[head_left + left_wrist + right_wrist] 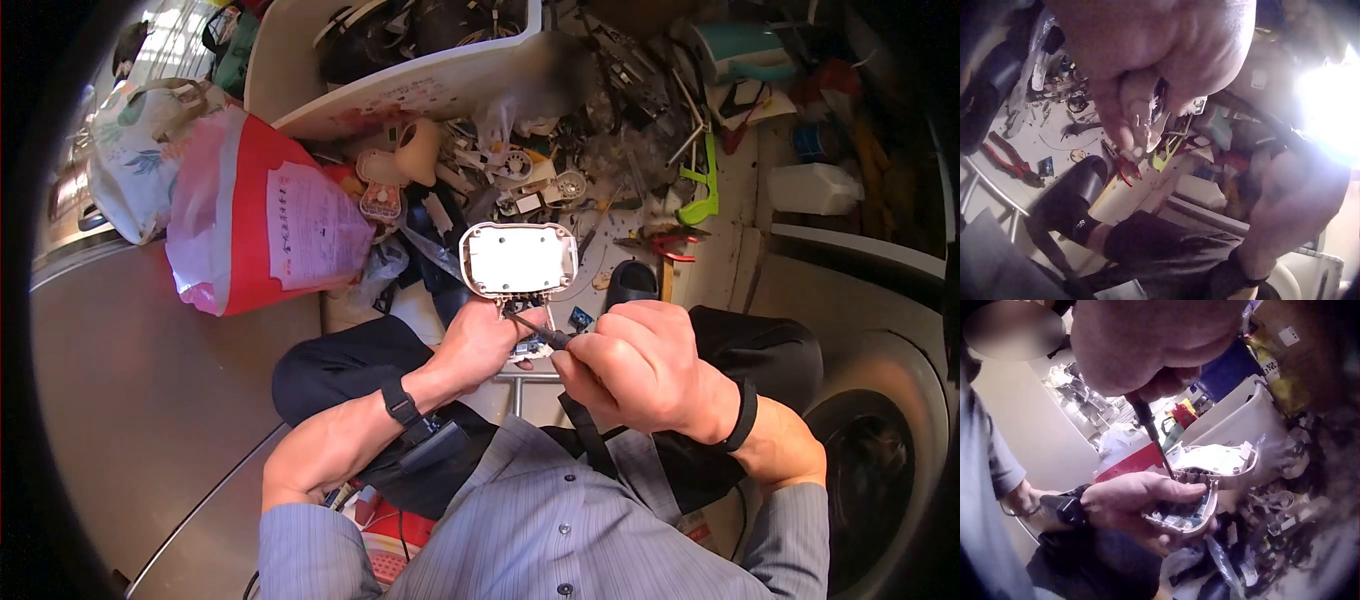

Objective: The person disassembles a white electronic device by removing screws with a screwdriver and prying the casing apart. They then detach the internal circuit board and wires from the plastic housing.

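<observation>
- Casing, spread into two halves, is hanging in the left hand, above the floor and between the person's knees.
- Its near half is holding a circuit board; its far half is showing a white inner plate.
- The left fingers are pinching the near half, the thumb lying across its top and the fingertips supporting it beneath.
- The right hand is gripping a screwdriver, fingers curled round the handle.
- The shaft is slanting down to the join between the halves, beside the left thumb; whether the tip is touching, I cannot tell.
- A white bin is standing beyond, holding dark things and cables.
- A red bag is bulging beside it, its contents hidden; a floral bag is leaning behind.
- Pliers and a slipper are lying on the floor among loose parts.
</observation>
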### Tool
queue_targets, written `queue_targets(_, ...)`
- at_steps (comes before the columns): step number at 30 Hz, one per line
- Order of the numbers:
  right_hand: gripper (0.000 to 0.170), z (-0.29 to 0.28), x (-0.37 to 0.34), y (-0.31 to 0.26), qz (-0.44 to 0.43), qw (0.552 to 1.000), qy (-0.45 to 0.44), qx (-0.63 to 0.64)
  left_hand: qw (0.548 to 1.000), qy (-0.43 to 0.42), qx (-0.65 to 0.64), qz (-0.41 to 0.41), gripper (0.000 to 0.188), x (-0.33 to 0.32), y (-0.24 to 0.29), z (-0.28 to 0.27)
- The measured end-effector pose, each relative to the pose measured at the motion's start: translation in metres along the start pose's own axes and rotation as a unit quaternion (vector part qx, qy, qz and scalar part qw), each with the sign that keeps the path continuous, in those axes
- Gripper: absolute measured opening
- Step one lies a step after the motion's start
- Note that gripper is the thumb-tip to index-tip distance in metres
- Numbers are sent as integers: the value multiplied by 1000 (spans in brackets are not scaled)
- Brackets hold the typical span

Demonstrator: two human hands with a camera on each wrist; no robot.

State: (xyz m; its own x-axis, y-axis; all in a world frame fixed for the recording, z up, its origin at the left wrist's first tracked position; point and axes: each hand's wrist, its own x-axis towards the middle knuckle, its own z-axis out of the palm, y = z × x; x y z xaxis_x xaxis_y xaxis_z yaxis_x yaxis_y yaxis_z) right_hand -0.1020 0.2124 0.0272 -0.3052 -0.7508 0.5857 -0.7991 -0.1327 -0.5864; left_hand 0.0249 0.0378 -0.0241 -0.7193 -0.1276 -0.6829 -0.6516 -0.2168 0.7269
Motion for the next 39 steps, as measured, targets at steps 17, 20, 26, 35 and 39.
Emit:
queue_targets(17,32,10,9,10,-19,1000,6,14,999,-9,42,14,32,9,-13,-17)
queue_targets(20,31,14,8,2,8,1000,10,1,989,19,122,76,35,15,-9,-20)
queue_targets(26,26,12,20,9,-16,1000,14,15,999,-11,46,-26,26,21,10,-37)
queue_targets(35,27,7,27,9,94,995,37,-27,958,90,238,134,31,32,4,-33)
queue_targets(39,26,7,31,14,58,998,28,-2,976,53,185,106,31,27,27,-47)
